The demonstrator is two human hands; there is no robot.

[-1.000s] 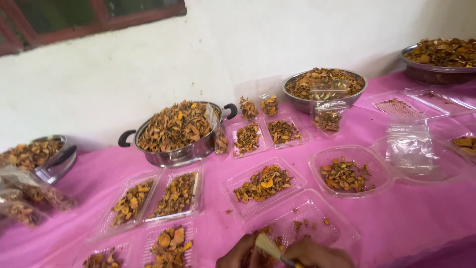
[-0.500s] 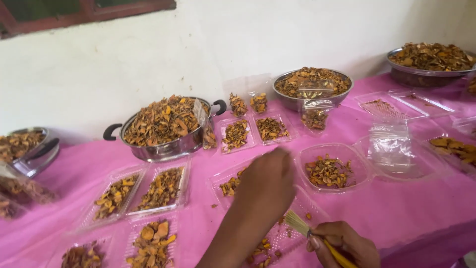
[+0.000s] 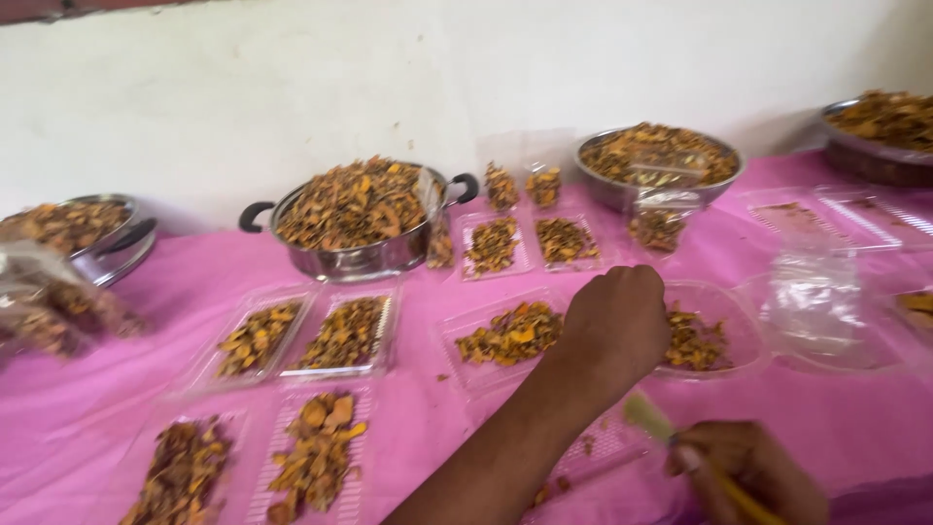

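My left hand (image 3: 617,326) reaches forward over the pink tablecloth (image 3: 408,428), knuckles up and fingers curled under. It hovers between a clear rectangular tray of orange-yellow dried chips (image 3: 505,335) and a round clear tub of chips (image 3: 702,340). What lies under its fingers is hidden. At the bottom right, my right hand (image 3: 753,472) grips a small brush (image 3: 646,416) with a yellow handle and pale bristles, pointing up-left over an almost bare clear tray (image 3: 598,452).
A steel pot (image 3: 355,219) heaped with chips stands at the back, with steel bowls at the back right (image 3: 656,160), far right (image 3: 880,126) and far left (image 3: 78,228). Several filled clear trays (image 3: 301,335) lie to the left. Bare trays and a plastic bag (image 3: 816,292) lie to the right.
My left hand has risen from the bottom edge and stretched forward over the trays. My right hand with the brush has slid right. The view has swung to the left.
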